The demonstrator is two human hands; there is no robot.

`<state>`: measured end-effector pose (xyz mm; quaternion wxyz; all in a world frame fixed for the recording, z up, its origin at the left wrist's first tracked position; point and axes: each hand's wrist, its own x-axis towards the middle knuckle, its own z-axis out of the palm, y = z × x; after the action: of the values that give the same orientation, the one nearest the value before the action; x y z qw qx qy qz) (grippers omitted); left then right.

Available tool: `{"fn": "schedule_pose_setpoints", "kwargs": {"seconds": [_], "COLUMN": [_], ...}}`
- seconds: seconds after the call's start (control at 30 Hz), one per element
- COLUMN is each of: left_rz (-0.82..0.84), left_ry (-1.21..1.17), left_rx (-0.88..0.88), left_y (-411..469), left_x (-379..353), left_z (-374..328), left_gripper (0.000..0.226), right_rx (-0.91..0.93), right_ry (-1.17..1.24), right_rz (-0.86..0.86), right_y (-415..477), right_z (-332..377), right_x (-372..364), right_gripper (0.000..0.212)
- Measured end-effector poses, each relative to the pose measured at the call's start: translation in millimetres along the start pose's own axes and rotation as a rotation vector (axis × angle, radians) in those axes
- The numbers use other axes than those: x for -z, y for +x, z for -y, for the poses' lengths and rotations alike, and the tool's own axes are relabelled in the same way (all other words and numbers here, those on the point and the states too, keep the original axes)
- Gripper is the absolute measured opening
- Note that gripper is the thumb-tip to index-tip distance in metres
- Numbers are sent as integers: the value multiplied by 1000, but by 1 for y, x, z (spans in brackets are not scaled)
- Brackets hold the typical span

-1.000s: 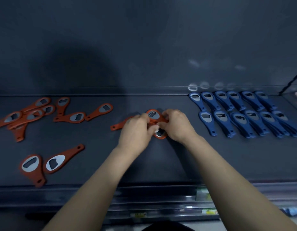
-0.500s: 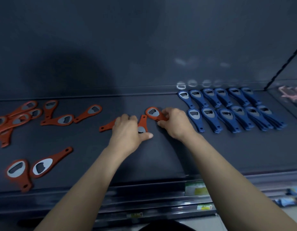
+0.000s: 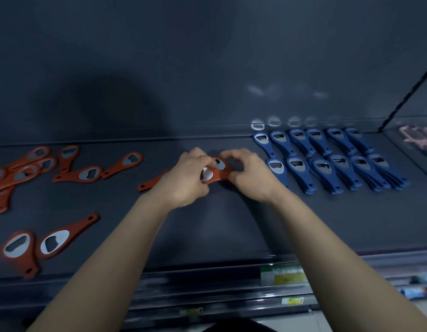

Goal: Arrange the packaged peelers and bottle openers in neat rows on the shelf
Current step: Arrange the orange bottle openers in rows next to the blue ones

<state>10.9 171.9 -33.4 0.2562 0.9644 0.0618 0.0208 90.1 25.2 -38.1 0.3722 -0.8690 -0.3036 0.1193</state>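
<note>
held orange openers mid-shelf, between both grips | left grip fingers curled round them | right grip pinching the other end | shelf: blue openers in two neat rows right, loose orange openers scattered left | orange body, silver metal inset

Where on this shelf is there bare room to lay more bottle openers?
Bare shelf lies between the front-left orange pair and the blue rows, in front of the left hand and right hand. Crowded: the orange heap at far left and the blue rows.
</note>
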Motion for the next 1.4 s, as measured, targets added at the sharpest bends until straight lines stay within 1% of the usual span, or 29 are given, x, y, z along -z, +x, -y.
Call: {"fn": "schedule_pose_setpoints", "kwargs": {"seconds": [0.03,0.1,0.17,0.23,0.27,0.3,0.37,0.43,0.47,0.6,0.77,0.87,0.97,1.07,1.2,1.23,1.33,1.4], "left_rz": [-21,-51,-41,-16,-26,-56,-139,-203,-222,-209,-209,-211,-212,-214,-221,-224,-228,-227], "left_ry": [-34,-120,-220,-293,-303,-292,-233,-166,-137,-66,68,161,219,186,120,110,105,116], "left_rx": [-32,-56,-57,-47,-32,-8,51,117,151,246,295,341,362,392,335,319,284,267], "left_y": [7,18,25,29,29,27,20,9,4,-11,-21,-27,-32,-37,-38,-37,-34,-32], "left_x": [1,1,-3,-8,-10,-11,-8,-3,-1,7,5,2,2,7,13,14,14,13], "left_z": [-1,-2,-1,2,5,10,21,33,37,43,39,38,39,47,59,61,64,64], "left_gripper": [46,44,43,45,47,49,49,42,38,34,35,35,23,17,8,7,8,9], "right_rx": [15,17,-10,-50,-62,-70,-82,-96,-100,-112,-201,-226,-229,-277,-368,-387,-415,-407], "right_ry": [1,-78,-183,-229,-249,-268,-282,-299,-322,-385,-403,-411,-430,-398,-347,-339,-340,-354], "right_rz": [20,9,-56,-113,-127,-133,-123,-94,-90,-141,-184,-192,-201,-227,-248,-254,-280,-289], "right_y": [-1,1,4,6,7,8,9,10,10,14,15,13,13,16,15,14,11,12], "right_z": [1,0,-3,-6,-8,-9,-10,-9,-8,-2,6,9,13,15,16,16,15,16], "right_x": [1,1,-1,-5,-7,-9,-13,-15,-17,-23,-30,-33,-36,-39,-40,-40,-42,-45], "right_gripper": [42,36,29,24,25,28,42,55,55,41,40,32,25,25,32,31,19,18]}}
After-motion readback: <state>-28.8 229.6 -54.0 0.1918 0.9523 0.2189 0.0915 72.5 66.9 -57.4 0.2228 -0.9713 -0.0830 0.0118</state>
